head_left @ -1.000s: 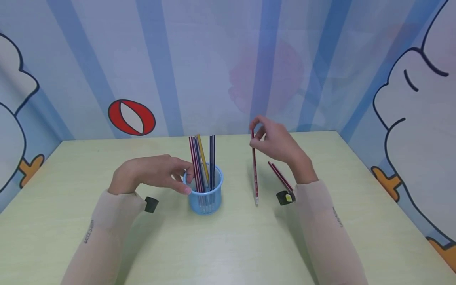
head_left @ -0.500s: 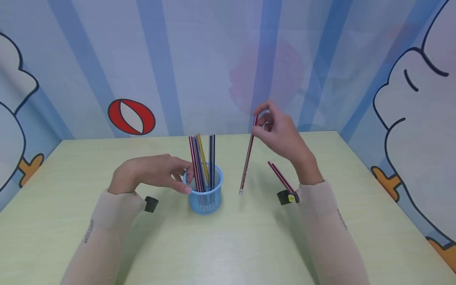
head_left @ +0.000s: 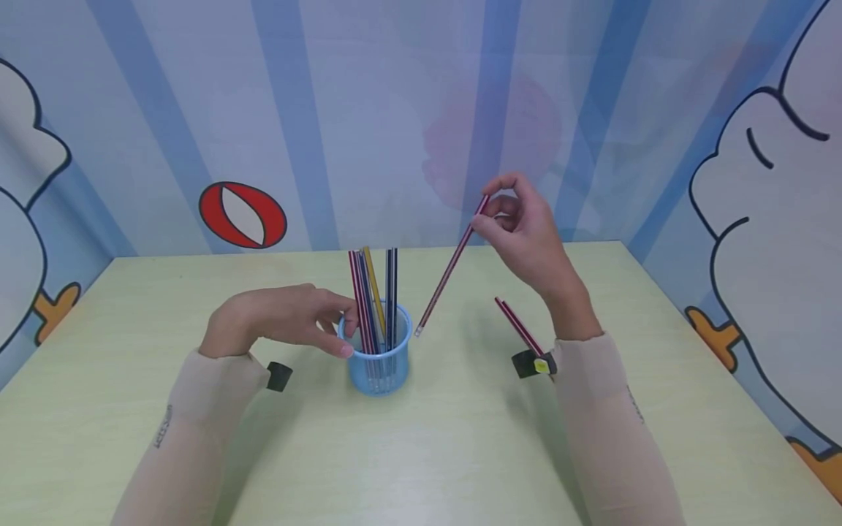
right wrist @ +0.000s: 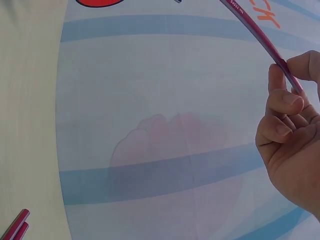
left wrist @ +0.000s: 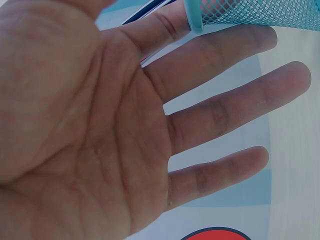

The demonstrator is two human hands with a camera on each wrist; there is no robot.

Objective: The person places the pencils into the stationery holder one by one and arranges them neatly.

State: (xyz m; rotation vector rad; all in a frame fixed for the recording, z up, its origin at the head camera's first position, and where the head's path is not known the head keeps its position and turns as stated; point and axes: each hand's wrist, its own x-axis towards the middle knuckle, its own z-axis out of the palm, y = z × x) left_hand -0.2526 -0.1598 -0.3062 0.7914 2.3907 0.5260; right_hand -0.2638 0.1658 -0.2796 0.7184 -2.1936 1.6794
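Note:
A light-blue mesh pencil cup [head_left: 379,378] stands upright on the table. Several striped pencils [head_left: 392,292] and a yellow pencil [head_left: 373,281] lean inside it. My left hand [head_left: 292,315] pinches the cup's rim, index finger inside and thumb at the outer side. In the left wrist view, the other fingers of the left hand [left wrist: 100,130] extend past the cup's mesh wall [left wrist: 265,12]. My right hand [head_left: 526,237] pinches a red striped pencil [head_left: 450,272] near its upper end. That pencil slants down-left in the air, its eraser end near the cup's right rim.
Two red striped pencils [head_left: 518,326] lie on the table [head_left: 447,453] below my right wrist, partly covered by a black strap piece [head_left: 528,364]. Behind the table rises a blue striped backdrop [head_left: 395,109] with printed cartoon shapes.
My right hand has lifted the red pencil off the table and moved up and slightly right. The pencil's eraser end has swung left toward the cup. The left hand and cup stay put.

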